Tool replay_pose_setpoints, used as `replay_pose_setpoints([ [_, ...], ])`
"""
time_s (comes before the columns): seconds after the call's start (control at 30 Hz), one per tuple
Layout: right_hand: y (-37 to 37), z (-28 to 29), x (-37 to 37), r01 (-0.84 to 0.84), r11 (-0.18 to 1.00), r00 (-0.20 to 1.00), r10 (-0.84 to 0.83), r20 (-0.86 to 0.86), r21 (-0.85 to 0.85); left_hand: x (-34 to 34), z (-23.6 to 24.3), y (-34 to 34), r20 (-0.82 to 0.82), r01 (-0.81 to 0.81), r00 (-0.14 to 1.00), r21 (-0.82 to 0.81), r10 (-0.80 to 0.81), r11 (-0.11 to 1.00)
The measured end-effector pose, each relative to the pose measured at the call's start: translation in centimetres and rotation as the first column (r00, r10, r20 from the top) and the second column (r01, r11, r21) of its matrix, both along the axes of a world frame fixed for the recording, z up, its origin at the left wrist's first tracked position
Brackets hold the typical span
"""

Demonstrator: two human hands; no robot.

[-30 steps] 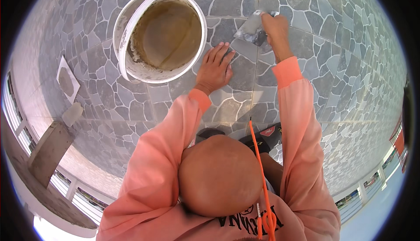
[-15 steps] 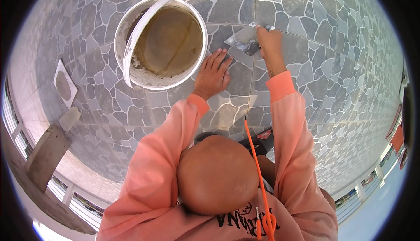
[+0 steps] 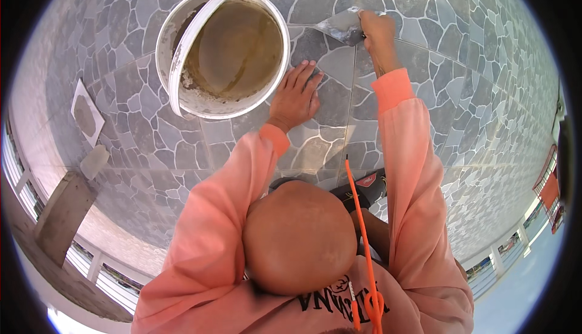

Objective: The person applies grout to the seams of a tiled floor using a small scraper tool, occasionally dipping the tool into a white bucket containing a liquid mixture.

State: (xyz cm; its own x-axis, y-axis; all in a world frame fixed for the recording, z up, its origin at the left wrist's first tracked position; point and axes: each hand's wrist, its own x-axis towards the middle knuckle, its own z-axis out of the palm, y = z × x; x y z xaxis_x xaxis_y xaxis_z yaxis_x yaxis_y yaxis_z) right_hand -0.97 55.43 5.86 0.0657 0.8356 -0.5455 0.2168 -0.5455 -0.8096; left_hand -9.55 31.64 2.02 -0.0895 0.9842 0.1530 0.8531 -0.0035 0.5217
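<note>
Right hand (image 3: 379, 33) grips the flat-bladed tool (image 3: 341, 26), probably best worked at a low, even angle, while left hand (image 3: 295, 96) lies palm-down, slightly spread, on stone-patterned floor (image 3: 334, 96).

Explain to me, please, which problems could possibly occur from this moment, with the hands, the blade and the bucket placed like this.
First, the left hand is spread on the tiles, its fingers nearer the body than the metal blade in the right hand; a stroke back toward them might nick them. Second, the left hand is close beside the white bucket, so a sideways bump could perhaps spill its brownish contents.
</note>
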Motion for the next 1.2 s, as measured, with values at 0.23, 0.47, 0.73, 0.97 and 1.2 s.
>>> replay_pose_setpoints([
  [0.23, -1.5, -2.1, -0.1, -0.026, 0.995, 0.996, 0.016, 0.093, 0.101, -0.7, 0.0, -0.1, 0.001, -0.010, 1.000, -0.021, 0.010, 1.000],
  [0.47, 1.8, 1.1, -1.5, -0.187, 0.982, 0.970, 0.179, 0.164, 0.039, -0.4, 0.0, 0.0, 0.002, -0.006, 1.000, -0.014, 0.006, 1.000],
  [0.73, 5.4, 0.4, -0.1, -0.409, 0.909, 0.812, 0.403, 0.422, -0.080, -0.4, 0.0, 0.2, -0.003, 0.006, 1.000, -0.019, -0.006, 1.000],
  [0.97, 2.1, -2.9, 2.9, -0.384, 0.899, 0.881, 0.289, 0.376, 0.210, -0.6, -0.1, -0.1, 0.045, -0.001, 0.999, 0.011, 0.000, 1.000],
  [1.2, 6.2, -0.9, 1.0, -0.520, 0.853, 0.718, 0.459, 0.524, -0.034, -0.4, -0.1, 0.0, 0.041, -0.003, 0.999, 0.001, 0.003, 1.000],
])
